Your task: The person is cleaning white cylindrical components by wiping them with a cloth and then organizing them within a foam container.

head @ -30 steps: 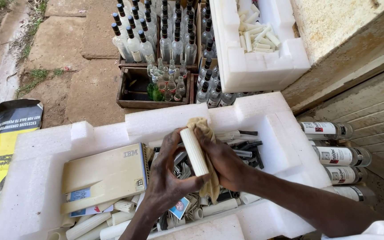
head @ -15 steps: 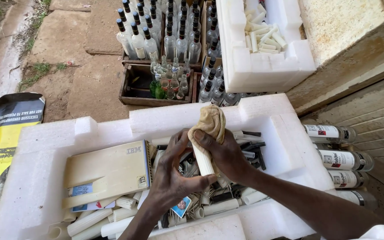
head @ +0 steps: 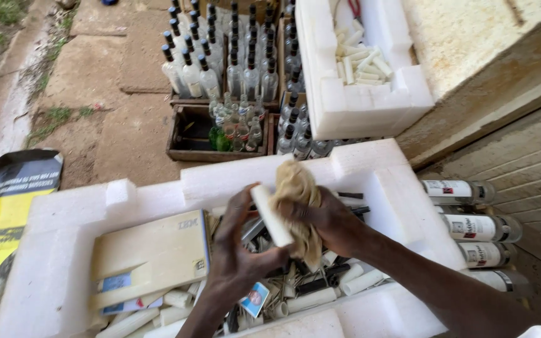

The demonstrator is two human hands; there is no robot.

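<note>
My left hand (head: 238,256) grips a white cylindrical stick (head: 270,216), holding it tilted above a large white foam box (head: 64,250). My right hand (head: 330,222) presses a crumpled beige cloth (head: 297,191) against the stick's upper side. Both hands hover over the box's middle. Below them the box holds several more white sticks (head: 311,299), dark parts and a cream cardboard box (head: 151,256) on the left.
A second foam box (head: 345,106) with white sticks stands at the back right. Wooden crates (head: 186,147) of clear bottles sit behind on the ground. Several labelled bottles (head: 471,225) lie at the right by a wall. A yellow and black sack (head: 1,213) lies left.
The cloth has slid along the stick while both hands shifted slightly; the stick's tilt changed from its upper end leaning left to a lower angle under the cloth.
</note>
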